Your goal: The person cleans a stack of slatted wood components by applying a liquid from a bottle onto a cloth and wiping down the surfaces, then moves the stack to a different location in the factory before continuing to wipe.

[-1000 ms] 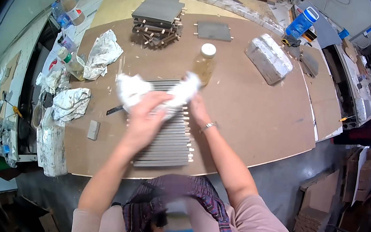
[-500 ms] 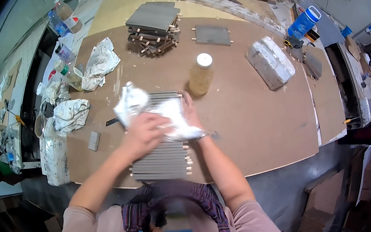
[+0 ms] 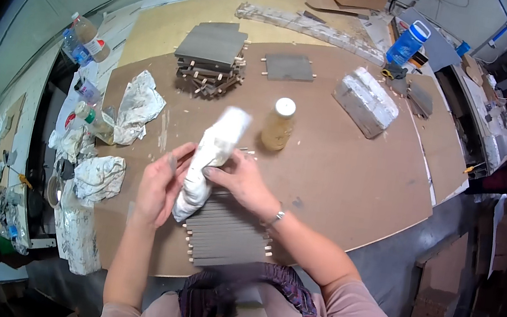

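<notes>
The white cloth (image 3: 212, 149) is between the two hands, gathered into a long, loose roll, and it stands slantwise above the far part of the row of grey strips (image 3: 229, 241). The right hand (image 3: 245, 183) is grasping it, with the thumb pressed on its side. The left hand (image 3: 158, 187) is half curled at the cloth's left edge; whether its fingers also carry the cloth, I cannot tell. In my judgement, the step in hand is a refolding of the cloth in between strokes of wiping, and the next move calls for a flat, firm pad, held so that no loose end catches on the pale pegs at the ends of the strips. Just beyond the right hand stands a capped bottle (image 3: 277, 131) of yellowish liquid, near enough that the elbow of the cloth should be kept from it. Farther away, on the brown board (image 3: 352, 192), are a stack of grey panels (image 3: 211, 45), a single panel (image 3: 289, 67) and a whitish block (image 3: 367, 103).
</notes>
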{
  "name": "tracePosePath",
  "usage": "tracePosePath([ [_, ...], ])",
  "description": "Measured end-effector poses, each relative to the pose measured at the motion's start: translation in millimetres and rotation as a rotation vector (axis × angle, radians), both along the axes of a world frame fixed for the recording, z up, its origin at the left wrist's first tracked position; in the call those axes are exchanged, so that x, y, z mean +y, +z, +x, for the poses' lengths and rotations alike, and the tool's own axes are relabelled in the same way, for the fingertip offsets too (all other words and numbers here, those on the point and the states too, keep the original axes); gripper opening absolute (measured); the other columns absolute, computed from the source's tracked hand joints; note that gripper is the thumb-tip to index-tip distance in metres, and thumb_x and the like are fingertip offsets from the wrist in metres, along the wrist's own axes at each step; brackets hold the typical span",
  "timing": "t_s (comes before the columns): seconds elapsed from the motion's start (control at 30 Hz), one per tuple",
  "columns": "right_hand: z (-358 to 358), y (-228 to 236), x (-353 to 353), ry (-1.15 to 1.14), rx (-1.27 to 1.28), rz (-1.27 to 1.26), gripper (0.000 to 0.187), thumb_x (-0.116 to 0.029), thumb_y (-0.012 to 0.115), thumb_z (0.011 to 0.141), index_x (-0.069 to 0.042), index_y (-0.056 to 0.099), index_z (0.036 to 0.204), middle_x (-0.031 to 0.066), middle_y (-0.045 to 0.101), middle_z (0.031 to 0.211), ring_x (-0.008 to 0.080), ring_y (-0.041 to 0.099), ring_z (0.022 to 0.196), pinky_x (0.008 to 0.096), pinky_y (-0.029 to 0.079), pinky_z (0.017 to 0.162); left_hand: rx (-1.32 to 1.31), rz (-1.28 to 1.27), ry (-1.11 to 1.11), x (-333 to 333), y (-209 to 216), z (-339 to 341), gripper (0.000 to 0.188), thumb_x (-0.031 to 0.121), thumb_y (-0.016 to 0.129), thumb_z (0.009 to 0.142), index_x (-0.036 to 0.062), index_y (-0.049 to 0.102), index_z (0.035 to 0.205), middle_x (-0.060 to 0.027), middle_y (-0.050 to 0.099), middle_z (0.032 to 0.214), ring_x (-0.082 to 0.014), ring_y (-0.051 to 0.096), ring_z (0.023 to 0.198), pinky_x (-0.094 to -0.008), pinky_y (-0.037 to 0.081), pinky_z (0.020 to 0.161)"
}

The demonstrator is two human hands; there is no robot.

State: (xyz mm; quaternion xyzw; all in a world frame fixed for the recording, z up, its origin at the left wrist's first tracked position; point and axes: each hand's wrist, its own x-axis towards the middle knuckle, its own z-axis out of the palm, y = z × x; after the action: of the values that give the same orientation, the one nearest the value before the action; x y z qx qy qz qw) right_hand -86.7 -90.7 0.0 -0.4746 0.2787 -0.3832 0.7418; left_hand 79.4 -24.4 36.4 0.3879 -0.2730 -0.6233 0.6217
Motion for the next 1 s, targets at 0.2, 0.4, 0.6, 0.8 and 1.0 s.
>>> tracePosePath([
  [0.2,1.9,13.1,-14.7,0.037,0.021,-0.033,0.028,0.002,0.071,0.082,0.004,0.061,0.108,0.0051,0.068,0.097,0.0095,0.064,0.087,0.0247,0.053,0.078,-0.715,-0.009,0.136,25.3,-13.1,22.0,0.016,0.001,0.062,0.088,-0.0043,0.069,0.102,-0.0029,0.066,0.091,-0.0050,0.056,0.074,-0.0196,0.044,0.064],
  [0.4,-24.6,34.3,-19.9,-0.006,0.113,-0.052,0.029,0.000,0.070,0.081,0.003,0.062,0.109,0.0041,0.067,0.096,0.0081,0.063,0.082,0.0209,0.052,0.075,-0.757,-0.039,0.312,36.8,-6.9,73.1,0.010,0.002,0.060,0.090,-0.0036,0.069,0.092,-0.0023,0.067,0.083,-0.0079,0.059,0.076,-0.0224,0.047,0.072],
  [0.6,-26.2,38.8,-19.9,0.252,-0.262,0.079,0.051,-0.004,0.068,0.078,-0.001,0.050,0.126,0.0049,0.060,0.110,0.0139,0.058,0.103,0.0298,0.047,0.092,-0.967,-0.170,0.102,23.4,8.5,38.2,0.050,0.003,0.066,0.076,-0.0009,0.058,0.125,-0.0106,0.060,0.120,-0.0182,0.054,0.112,-0.0312,0.041,0.098],
  [0.8,-14.3,78.7,-22.7,0.232,-0.354,-0.087,0.033,-0.006,0.070,0.082,-0.004,0.052,0.110,0.0012,0.060,0.100,0.0045,0.057,0.084,0.0219,0.049,0.074,-0.849,0.003,-0.356,16.6,4.3,47.4,0.024,0.000,0.064,0.077,-0.0043,0.069,0.100,-0.0101,0.065,0.102,-0.0152,0.059,0.095,-0.0280,0.046,0.083],
  [1.0,-35.3,58.8,-45.5,-0.207,0.229,-0.348,0.022,-0.003,0.069,0.081,-0.003,0.053,0.095,0.0004,0.056,0.086,0.0058,0.053,0.077,0.0213,0.047,0.065,-0.066,-0.191,0.055,40.1,12.1,54.8,0.032,0.007,0.045,0.096,-0.0085,0.048,0.123,-0.0169,0.064,0.113,-0.0203,0.066,0.098,-0.0304,0.054,0.085],
])
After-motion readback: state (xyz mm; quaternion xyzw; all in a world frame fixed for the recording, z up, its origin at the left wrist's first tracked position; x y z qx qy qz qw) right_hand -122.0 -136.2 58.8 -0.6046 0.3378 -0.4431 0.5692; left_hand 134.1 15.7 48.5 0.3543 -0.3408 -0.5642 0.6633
